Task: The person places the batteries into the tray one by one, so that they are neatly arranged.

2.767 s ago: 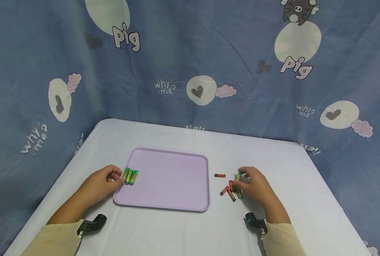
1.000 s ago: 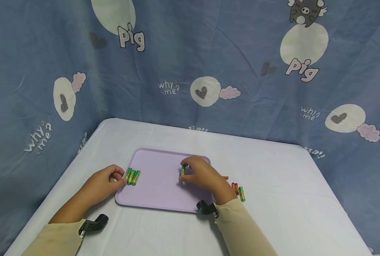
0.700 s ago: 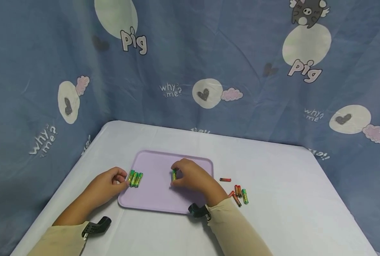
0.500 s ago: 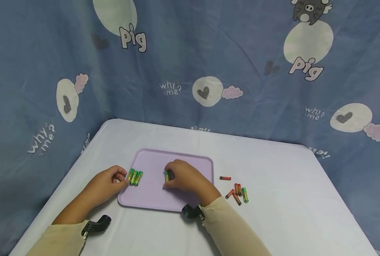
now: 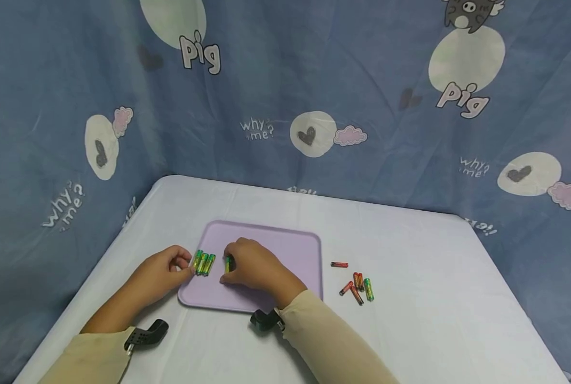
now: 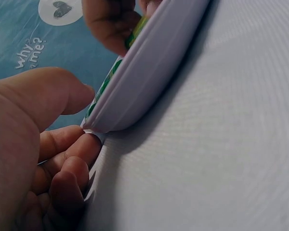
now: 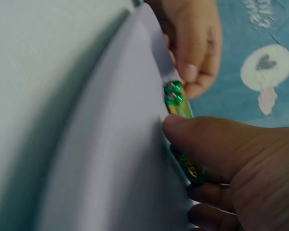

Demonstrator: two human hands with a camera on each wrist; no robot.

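Observation:
Lengthwise between its thumb and fingers, my right hand [image 5: 256, 266] pinches a green-and-gold battery [image 5: 228, 264] low over the purple tray [image 5: 276, 298]. Just left of it, three matching green batteries [image 5: 204, 263] lie side by side along the tray's left end. My left hand [image 5: 160, 274] stays at that end, its thumb [image 6: 70, 91] over the rim beside the batteries and its curled fingers [image 6: 70, 147] at the rim's outer side. In the right wrist view, the held battery [image 7: 190, 168] is partly hidden behind the thumb.
Right of the tray, several red-and-black batteries [image 5: 357, 281] lie loose on the white tablecloth [image 5: 425, 298], one red battery [image 5: 339, 264] apart from the others. A single green battery [image 5: 369, 289] lies beside them. A blue printed curtain [image 5: 247, 80] hangs behind the table.
My right hand has picked up a green battery from the loose group and carried it left across the tray to near the row of three. The left hand has stayed at the tray's edge.

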